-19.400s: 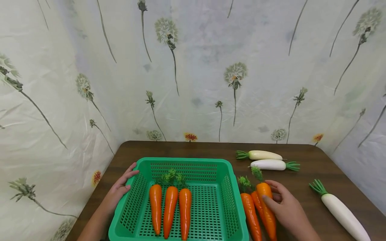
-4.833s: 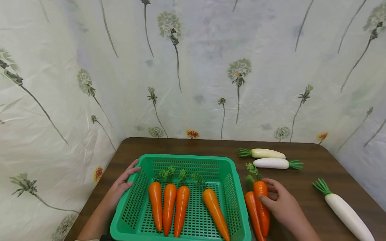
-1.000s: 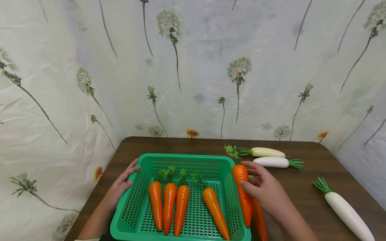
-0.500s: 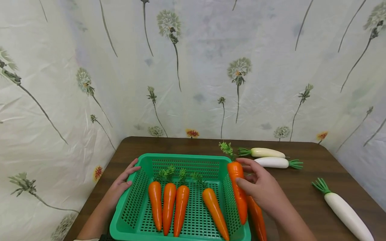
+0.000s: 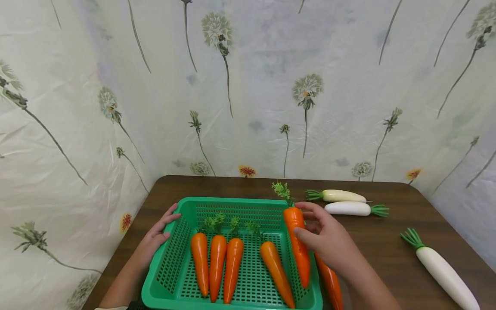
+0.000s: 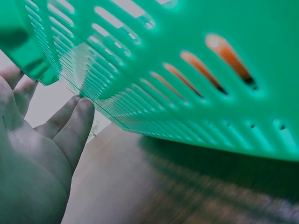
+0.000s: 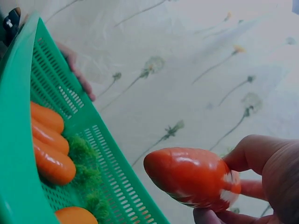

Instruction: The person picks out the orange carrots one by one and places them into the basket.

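My right hand [image 5: 325, 234] holds an orange carrot [image 5: 297, 247] with a leafy green top, thumb on the near side and fingers behind it. The carrot is tilted, over the right side of a green plastic basket [image 5: 236, 201]; in the right wrist view its tip [image 7: 156, 165] points toward the basket. Inside the basket lie several carrots [image 5: 226, 267], tops toward the back wall. My left hand [image 5: 153, 239] rests against the basket's left rim, its fingers fairly straight in the left wrist view. Another carrot [image 5: 331, 284] lies on the table outside the basket, partly hidden by the right hand.
Two white radishes [image 5: 345, 196] with green stalks lie side by side at the back of the dark wooden table [image 5: 387, 241]. A larger white radish [image 5: 445, 269] lies along the right side. A flower-patterned cloth [image 5: 255, 86] hangs behind the table.
Since the oldest frame, a fourth carrot has come into the basket. The right hand has lifted another carrot from the table and moved left with it over the rim. The left hand stays.
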A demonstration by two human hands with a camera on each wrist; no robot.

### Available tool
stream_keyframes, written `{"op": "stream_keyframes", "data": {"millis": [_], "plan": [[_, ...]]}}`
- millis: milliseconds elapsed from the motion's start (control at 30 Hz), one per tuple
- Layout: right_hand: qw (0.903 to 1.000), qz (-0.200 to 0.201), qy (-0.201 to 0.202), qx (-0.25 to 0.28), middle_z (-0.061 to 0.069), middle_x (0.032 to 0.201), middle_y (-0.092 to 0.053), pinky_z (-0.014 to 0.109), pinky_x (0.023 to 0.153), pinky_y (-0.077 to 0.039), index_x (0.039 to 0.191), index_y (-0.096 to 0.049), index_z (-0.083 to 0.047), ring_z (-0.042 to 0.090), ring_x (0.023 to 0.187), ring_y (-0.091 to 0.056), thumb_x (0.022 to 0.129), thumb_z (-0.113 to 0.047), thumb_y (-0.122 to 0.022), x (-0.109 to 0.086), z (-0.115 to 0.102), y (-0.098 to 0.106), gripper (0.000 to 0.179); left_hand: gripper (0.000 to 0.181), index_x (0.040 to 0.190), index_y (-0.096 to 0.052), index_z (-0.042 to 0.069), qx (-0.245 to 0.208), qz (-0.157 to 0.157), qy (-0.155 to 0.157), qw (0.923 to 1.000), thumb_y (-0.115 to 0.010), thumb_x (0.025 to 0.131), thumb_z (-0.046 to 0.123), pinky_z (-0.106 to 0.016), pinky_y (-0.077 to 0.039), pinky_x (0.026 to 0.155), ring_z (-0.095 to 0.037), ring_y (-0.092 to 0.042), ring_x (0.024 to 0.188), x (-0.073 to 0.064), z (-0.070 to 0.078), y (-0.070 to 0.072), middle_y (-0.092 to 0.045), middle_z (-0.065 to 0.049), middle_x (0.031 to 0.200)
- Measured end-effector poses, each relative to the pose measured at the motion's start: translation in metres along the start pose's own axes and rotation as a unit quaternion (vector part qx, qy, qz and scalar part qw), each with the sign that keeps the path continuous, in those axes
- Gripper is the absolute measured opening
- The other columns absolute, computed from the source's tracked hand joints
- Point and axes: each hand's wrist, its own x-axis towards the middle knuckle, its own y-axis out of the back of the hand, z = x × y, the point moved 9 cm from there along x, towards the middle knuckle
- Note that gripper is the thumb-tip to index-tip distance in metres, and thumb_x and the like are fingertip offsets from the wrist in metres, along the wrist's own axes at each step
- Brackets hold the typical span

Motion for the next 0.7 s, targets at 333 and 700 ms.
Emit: {"op": "stream_keyframes", "data": {"millis": [333,700], "plan": [[0.9998,0.002,-0.007,-0.019,0.016,0.151,-0.052,0.037,0.080,-0.058,0.151,-0.051,-0.025,0.025,0.110,-0.065,0.097,-0.028,-0.075,0.004,-0.003,-0.009,0.059,0.044,0.148,-0.034,-0.020,-0.007,-0.006,-0.008,0.9999,-0.030,0.108,-0.001,-0.014,-0.036,0.111,0.007,-0.021,0.154,0.000,-0.001,0.001,-0.015,0.003,0.176],[0.9990,-0.003,-0.004,-0.044,0.012,0.146,-0.056,0.038,0.077,-0.059,0.147,-0.054,-0.027,0.024,0.108,-0.065,0.096,-0.026,-0.075,0.011,-0.022,-0.022,0.055,0.045,0.148,-0.034,-0.020,-0.005,-0.004,-0.008,0.9999,-0.031,0.108,-0.001,-0.014,-0.035,0.112,0.007,-0.021,0.154,-0.001,0.000,0.001,-0.015,0.001,0.176]]}}
